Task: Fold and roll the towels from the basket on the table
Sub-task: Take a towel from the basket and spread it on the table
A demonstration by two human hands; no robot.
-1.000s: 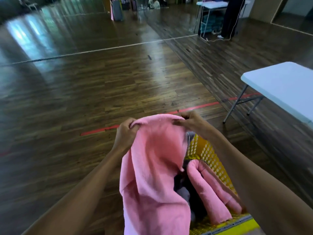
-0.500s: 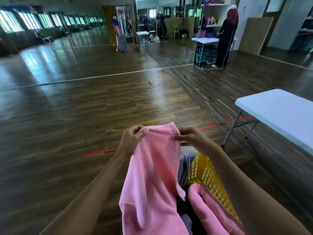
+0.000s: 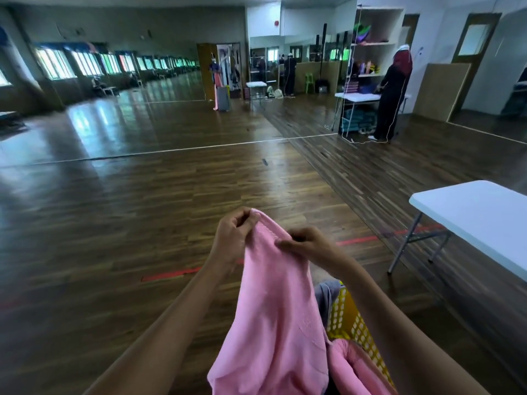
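Note:
A pink towel [image 3: 273,317] hangs in front of me, lifted by its top edge. My left hand [image 3: 232,238] pinches that edge at the left, and my right hand [image 3: 306,243] pinches it close by on the right. Below the towel stands a yellow perforated basket [image 3: 353,323] at the bottom right. A second pink towel [image 3: 353,369] and a grey cloth [image 3: 325,297] lie in the basket. The hanging towel hides much of the basket's inside.
A white folding table [image 3: 482,218] stands to my right on the dark wooden floor. Red tape [image 3: 171,273] marks the floor ahead. Far off at the back right, a person [image 3: 392,95] stands at another table by shelves.
The view has tilted up, showing more of the hall. My hands have drawn closer together along the towel's top edge, still holding it above the basket.

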